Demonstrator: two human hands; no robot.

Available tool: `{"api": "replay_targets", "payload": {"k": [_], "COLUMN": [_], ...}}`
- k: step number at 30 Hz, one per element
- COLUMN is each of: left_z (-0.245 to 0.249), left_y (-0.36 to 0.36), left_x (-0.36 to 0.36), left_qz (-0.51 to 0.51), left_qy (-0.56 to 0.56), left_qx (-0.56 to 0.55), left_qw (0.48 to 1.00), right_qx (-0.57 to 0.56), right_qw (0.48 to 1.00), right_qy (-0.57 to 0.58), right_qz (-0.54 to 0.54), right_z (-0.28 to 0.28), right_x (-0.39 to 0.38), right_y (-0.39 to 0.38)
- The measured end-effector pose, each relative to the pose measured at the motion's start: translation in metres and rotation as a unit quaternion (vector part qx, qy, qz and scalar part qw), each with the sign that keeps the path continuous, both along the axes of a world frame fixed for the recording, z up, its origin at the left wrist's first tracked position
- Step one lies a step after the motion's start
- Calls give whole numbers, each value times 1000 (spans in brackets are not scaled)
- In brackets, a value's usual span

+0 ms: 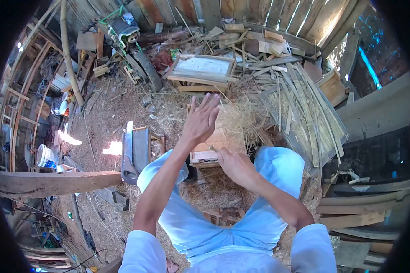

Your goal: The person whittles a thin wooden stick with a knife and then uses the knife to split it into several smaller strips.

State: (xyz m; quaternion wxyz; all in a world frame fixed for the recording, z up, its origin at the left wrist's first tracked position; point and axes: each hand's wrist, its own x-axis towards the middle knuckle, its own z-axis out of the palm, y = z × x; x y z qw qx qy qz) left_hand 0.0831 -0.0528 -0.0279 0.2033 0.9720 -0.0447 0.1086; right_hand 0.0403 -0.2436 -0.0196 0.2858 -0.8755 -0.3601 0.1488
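My left hand (201, 119) is raised with the fingers spread, holding nothing, above a small wooden block (207, 152) between my knees. My right hand (234, 164) is closed around a thin bamboo sliver (212, 149) whose tip points left over the block. A heap of pale fine shavings (241, 120) lies just beyond both hands. I sit with legs in light blue trousers apart on the straw-covered ground.
A hand saw (133, 157) rests on a low stool at my left knee. A wooden framed tray (201, 69) lies further ahead. Split bamboo strips (305, 104) pile up at right. A thick log (50, 182) lies left; a white bucket (45, 156) stands beyond it.
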Motion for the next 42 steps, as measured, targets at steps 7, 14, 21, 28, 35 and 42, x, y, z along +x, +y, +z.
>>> {"api": "replay_targets", "payload": {"k": [7,14,21,28,35,42], "left_z": [-3,-61,17,24,10,10], "left_y": [5,2,3,-21,-34,-27], "left_x": [11,3,-55,-92,-82,-82], "left_qz": [13,30,-46,54,-7,-14], "left_qy": [-38,-43,30,76,-46,-43], "left_qx": [3,9,-304,-331,-292,-216], "left_qw": [999,999,951,939,955,975], "right_qx": [-15,-18,0,-57,-72,-107], "right_qw": [999,999,995,992,987,975], "right_qy": [32,36,95,100,111,146], "right_qz": [11,10,4,-52,-94,-125], "right_z": [-6,-49,-44,-40,-52,-59], "right_x": [17,9,17,-2,-16,-14], "right_y": [8,-3,6,22,17,26]}}
